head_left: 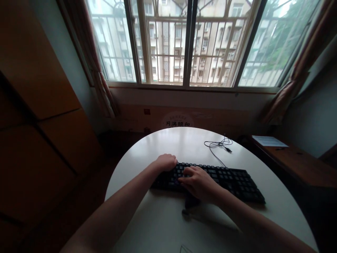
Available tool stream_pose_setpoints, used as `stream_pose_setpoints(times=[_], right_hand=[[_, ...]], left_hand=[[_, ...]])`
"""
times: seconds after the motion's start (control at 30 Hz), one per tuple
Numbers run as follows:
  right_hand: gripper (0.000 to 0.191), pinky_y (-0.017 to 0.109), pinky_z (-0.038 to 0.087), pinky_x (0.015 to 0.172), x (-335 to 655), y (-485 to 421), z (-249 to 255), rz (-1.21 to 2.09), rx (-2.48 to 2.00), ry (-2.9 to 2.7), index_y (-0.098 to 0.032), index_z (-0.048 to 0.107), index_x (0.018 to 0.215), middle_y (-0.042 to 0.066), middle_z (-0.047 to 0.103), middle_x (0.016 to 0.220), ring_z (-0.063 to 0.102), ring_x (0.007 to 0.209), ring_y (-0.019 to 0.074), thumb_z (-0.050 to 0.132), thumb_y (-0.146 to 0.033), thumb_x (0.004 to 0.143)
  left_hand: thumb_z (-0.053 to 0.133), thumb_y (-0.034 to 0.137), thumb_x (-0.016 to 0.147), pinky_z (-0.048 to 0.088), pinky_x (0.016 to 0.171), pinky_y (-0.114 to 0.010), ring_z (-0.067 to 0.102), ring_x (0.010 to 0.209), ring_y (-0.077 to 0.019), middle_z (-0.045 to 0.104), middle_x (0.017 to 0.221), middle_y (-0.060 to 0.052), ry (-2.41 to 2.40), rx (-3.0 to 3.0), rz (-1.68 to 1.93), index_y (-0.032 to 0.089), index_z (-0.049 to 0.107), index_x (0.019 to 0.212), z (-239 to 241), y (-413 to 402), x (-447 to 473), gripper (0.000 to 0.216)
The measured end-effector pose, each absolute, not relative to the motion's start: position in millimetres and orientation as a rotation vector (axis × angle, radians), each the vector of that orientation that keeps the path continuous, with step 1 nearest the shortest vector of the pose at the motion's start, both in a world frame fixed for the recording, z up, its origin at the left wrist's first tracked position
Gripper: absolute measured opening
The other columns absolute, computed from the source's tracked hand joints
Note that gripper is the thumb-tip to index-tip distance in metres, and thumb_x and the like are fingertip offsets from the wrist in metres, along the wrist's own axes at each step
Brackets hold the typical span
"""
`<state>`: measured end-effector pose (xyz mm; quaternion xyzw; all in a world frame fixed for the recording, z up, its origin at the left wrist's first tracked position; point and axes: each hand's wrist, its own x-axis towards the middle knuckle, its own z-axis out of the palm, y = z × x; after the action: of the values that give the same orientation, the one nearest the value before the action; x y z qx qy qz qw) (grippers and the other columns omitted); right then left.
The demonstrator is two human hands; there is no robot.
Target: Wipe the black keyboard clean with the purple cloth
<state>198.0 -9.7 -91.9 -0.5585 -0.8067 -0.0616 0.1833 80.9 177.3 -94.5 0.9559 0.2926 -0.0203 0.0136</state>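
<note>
A black keyboard (237,182) lies across the round white table, angled slightly. My left hand (166,162) is closed over its far left edge, with most fingers hidden behind the wrist and knuckles. Over the left-middle keys, my right hand (198,181) has thumb and fingers drawn together in a pinch. Whatever may be between those fingertips is too small and dark to make out. A dark object (191,201) shows just below the right hand, partly covered by it. Nearer to me lies a thin tool with a dark rounded end (186,213), its handle running right under my forearm.
The keyboard's black cable (220,143) lies loosely coiled beyond it, with a USB plug (228,150). A clear-edged item (185,249) sits at the bottom edge. At right, a brown desk (302,165) bears a paper sheet (270,141). Windows are ahead; a wooden cabinet (58,140) stands left.
</note>
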Motion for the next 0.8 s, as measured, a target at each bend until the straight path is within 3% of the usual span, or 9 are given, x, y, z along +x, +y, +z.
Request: stream_pose_setpoints(times=[0.07,0.13,0.27,0.47,0.8], right_hand=[[0.025,0.034,0.04,0.081,202,-10,-95,-0.149,-1.546,-2.241,-0.03,0.072,0.11,0.007,0.061,0.099,0.052,0.086,0.0181,0.054,-0.027,0.093],[0.024,0.041,0.039,0.092,203,-10,-98,-0.151,-1.525,-2.202,-0.034,0.072,0.11,0.008,0.059,0.119,0.052,0.106,0.0234,0.057,-0.029,0.092],[0.027,0.053,0.026,0.109,200,-8,-101,-0.136,-1.549,-2.201,-0.036,0.069,0.115,0.007,0.036,0.151,0.029,0.139,0.0314,0.058,-0.032,0.091],[0.033,0.06,0.019,0.112,199,-6,-100,-0.067,-1.618,-2.255,-0.037,0.065,0.123,0.005,0.026,0.158,0.02,0.145,0.0331,0.057,-0.035,0.09],[0.028,0.059,0.019,0.113,199,-7,-98,-0.061,-1.58,-2.228,-0.037,0.068,0.116,0.002,0.029,0.157,0.021,0.145,0.0293,0.052,-0.03,0.094]], left_hand=[[0.033,0.032,0.091,0.048,0.075,-0.033,0.066,0.091,-0.0236,0.072,0.099,-0.011,0.952,2.967,-0.039,0.018,0.068,0.091,-95,177,81,0.038],[0.029,0.033,0.093,0.048,0.077,-0.033,0.065,0.093,-0.0233,0.071,0.101,-0.011,0.974,2.961,0.011,0.019,0.068,0.092,-97,176,79,0.041],[0.028,0.039,0.096,0.046,0.079,-0.033,0.065,0.094,-0.0223,0.071,0.101,-0.009,0.93,2.954,0.085,0.02,0.067,0.094,-98,174,75,0.044],[0.031,0.038,0.096,0.046,0.078,-0.032,0.064,0.093,-0.0224,0.071,0.099,-0.008,0.861,2.938,0.14,0.021,0.066,0.091,-98,174,72,0.04],[0.032,0.039,0.096,0.046,0.077,-0.034,0.063,0.091,-0.0234,0.069,0.095,-0.008,0.766,2.932,0.146,0.021,0.065,0.09,-98,178,67,0.037]])
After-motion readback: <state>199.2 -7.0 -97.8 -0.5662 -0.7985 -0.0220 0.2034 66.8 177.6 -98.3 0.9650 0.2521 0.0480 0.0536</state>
